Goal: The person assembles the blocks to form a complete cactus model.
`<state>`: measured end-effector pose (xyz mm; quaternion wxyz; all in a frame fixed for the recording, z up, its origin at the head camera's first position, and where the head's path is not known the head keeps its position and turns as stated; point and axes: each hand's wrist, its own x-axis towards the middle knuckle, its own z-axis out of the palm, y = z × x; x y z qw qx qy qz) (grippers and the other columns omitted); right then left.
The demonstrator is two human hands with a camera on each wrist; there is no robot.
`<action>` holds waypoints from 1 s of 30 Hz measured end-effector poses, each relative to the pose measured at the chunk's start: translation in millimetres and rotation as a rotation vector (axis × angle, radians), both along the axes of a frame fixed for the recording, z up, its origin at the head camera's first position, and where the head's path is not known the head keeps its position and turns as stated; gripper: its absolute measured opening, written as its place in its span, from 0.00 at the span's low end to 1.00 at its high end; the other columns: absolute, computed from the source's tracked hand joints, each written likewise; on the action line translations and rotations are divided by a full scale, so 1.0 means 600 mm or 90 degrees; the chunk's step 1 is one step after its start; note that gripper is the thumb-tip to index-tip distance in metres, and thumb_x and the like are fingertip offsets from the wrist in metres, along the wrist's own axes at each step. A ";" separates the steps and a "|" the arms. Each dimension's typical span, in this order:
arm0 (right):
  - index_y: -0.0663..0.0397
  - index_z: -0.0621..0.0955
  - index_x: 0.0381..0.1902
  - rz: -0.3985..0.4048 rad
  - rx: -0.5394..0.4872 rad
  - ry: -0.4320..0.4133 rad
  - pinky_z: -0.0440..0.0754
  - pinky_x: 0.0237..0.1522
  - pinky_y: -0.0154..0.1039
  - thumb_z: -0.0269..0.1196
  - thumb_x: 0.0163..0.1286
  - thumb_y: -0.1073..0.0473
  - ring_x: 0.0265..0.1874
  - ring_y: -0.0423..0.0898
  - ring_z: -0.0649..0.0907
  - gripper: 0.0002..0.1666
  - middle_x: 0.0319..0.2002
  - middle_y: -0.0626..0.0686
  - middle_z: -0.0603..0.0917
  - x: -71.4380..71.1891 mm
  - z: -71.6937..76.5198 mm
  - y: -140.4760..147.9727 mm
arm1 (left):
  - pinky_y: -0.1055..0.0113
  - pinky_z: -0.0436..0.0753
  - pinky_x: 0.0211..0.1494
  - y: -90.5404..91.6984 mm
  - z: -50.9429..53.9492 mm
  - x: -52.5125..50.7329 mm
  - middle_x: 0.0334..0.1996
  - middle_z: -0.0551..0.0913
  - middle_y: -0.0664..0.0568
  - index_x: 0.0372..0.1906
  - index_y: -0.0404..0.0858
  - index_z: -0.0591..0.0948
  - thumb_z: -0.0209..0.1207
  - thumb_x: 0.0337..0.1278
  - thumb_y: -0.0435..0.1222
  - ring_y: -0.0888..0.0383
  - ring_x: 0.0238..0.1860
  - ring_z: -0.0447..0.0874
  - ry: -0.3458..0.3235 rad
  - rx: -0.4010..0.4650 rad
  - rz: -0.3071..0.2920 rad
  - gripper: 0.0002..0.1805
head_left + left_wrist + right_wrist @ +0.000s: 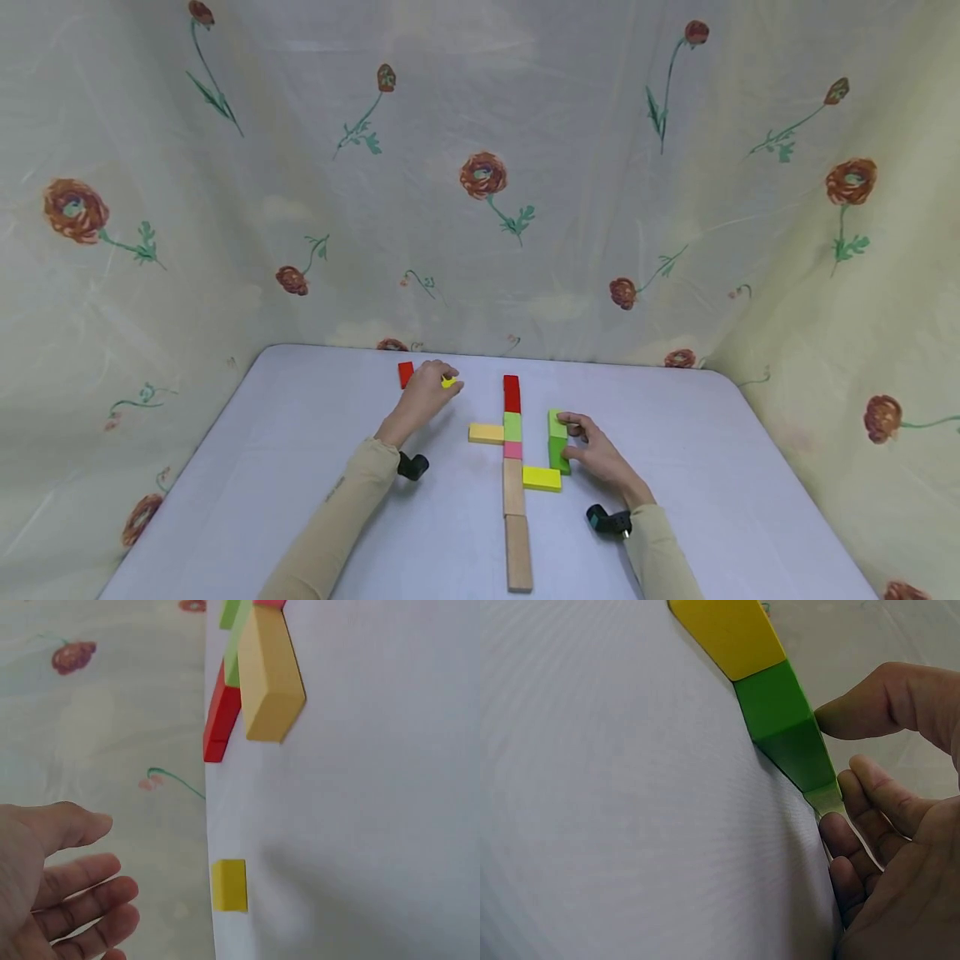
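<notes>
My left hand (423,393) hovers over the far left of the table, fingers apart and holding nothing. Beyond its fingertips lies a small yellow block (229,886), on the table near the far edge. On the right, the thumb of my right hand (596,450) touches a dark green block (784,724), and its fingers lie against a light green block (557,423). Those two green blocks stand end to end, with a yellow block (542,478) at the near end. A column runs away from me: wooden blocks (513,487), pink block (513,450), light green block (512,427), red blocks (512,393).
A pale yellow-orange block (486,433) juts left from the column. Behind my left hand lies a red block (406,374). The white table (247,517) ends at a flowered cloth (555,250) hanging on the far side and both sides.
</notes>
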<state>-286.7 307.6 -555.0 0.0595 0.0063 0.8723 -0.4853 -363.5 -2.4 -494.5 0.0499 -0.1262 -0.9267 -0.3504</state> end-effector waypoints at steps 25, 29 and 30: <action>0.52 0.68 0.66 -0.001 -0.002 0.015 0.63 0.65 0.59 0.64 0.56 0.65 0.60 0.55 0.69 0.37 0.63 0.56 0.71 0.000 -0.003 -0.002 | 0.53 0.75 0.51 -0.023 -0.036 -0.045 0.42 0.84 0.43 0.48 0.32 0.84 0.68 0.52 0.43 0.47 0.46 0.77 0.041 -0.092 0.100 0.22; 0.52 0.68 0.66 -0.007 0.006 0.017 0.63 0.65 0.59 0.64 0.56 0.65 0.60 0.55 0.69 0.37 0.63 0.56 0.71 0.001 -0.003 -0.002 | 0.50 0.68 0.58 -0.047 -0.033 -0.058 0.52 0.81 0.42 0.55 0.34 0.80 0.66 0.54 0.44 0.45 0.55 0.73 0.015 -0.101 0.088 0.25; 0.52 0.68 0.66 -0.009 0.008 0.017 0.63 0.65 0.59 0.64 0.56 0.65 0.60 0.55 0.69 0.37 0.63 0.56 0.71 0.001 -0.003 -0.002 | 0.49 0.67 0.59 -0.054 -0.032 -0.061 0.54 0.79 0.43 0.57 0.35 0.79 0.65 0.54 0.44 0.45 0.57 0.72 0.005 -0.105 0.084 0.27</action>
